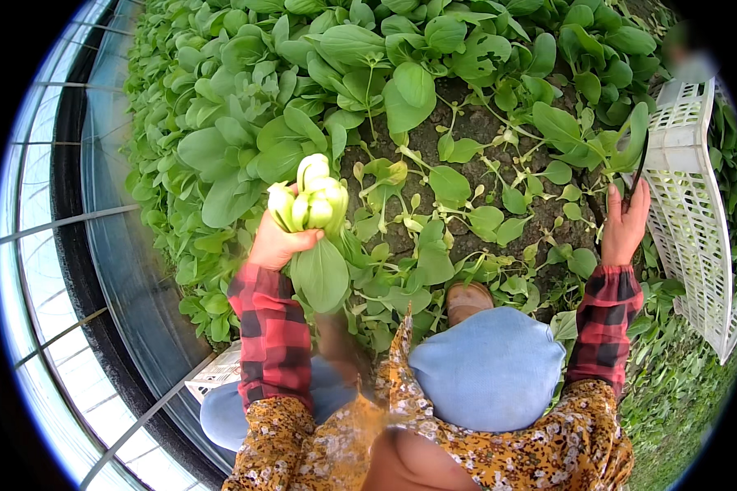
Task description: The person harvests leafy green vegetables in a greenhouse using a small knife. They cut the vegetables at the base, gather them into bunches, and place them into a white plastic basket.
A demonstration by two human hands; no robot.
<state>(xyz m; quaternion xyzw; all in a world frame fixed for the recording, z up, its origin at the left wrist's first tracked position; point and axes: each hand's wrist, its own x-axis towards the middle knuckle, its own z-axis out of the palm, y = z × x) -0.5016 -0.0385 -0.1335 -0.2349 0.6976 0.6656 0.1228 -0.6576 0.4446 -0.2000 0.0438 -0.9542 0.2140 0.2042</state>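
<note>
My left hand grips a bunch of bok choy, its pale stem bases turned up and its green leaves hanging below the fist. Off to the right, my right hand is beside a white plastic crate. A thin, dark, blade-like tool rises from between its thumb and fingers; the handle is hidden. Just beyond those fingertips is a green bok choy plant, and whether the hand touches it I cannot tell. Loose leaves and small plants lie scattered on the soil between my hands.
Dense standing bok choy fills the far side and the left. A clear plastic sheet wall with metal bars runs along the left. My boot is planted among the leaves. A blurred shape shows behind the crate.
</note>
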